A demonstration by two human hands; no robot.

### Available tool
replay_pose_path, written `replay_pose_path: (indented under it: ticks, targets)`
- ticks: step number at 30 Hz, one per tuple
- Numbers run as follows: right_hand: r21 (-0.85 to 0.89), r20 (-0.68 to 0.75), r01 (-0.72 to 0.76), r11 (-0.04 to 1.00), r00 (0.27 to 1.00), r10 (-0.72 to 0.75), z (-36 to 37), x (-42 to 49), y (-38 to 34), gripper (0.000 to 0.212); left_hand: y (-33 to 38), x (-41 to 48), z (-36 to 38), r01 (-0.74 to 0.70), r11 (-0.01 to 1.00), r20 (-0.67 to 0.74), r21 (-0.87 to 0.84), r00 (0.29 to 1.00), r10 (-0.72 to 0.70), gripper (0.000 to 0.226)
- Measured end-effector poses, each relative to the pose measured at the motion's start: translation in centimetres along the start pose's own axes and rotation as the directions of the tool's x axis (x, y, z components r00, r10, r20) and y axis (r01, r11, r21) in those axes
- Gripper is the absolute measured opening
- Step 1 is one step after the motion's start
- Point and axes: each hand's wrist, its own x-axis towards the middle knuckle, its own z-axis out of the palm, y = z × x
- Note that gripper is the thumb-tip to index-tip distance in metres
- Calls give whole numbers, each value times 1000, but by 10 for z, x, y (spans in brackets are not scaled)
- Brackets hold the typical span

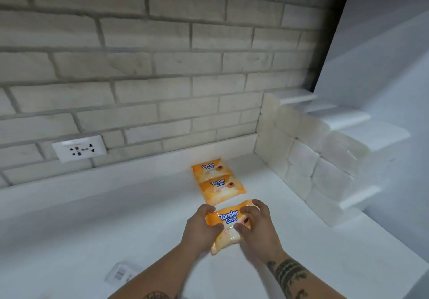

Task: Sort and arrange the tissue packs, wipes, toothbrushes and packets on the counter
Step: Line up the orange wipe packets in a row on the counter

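Gripping wipes [228, 219] at both ends: left hand [200, 228], right hand [258, 225], fingers curled round. Lower flat, label up, in line with row [219, 182], no overlap.

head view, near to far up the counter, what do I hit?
clear packet → held wipes pack, gripped by left hand and right hand → middle wipes pack → far wipes pack → brick wall
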Motion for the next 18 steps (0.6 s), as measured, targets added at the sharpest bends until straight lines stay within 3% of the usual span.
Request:
replay_pose_path:
  ticks: [5, 9, 11, 18]
  targets:
    - [-185, -23, 15, 983, 1000, -20, 2, 25, 44, 15, -11, 13, 25, -132, 923, 87, 363, 990, 108, 59]
    - [-507, -87, 162, 847, 968, -237, 10, 33, 55, 12, -8, 16, 30, -320, 677, 121, 663, 938, 326, 45]
    - [-497, -42, 235, 835, 955, -293, 12, 39, 60, 22, -6, 19, 32, -373, 592, 181, 715, 916, 359, 40]
    - [-357, 229, 249, 900, 958, -174, 8, 64, 53, 62, -1, 31, 31, -352, 586, 207, 730, 931, 302, 44]
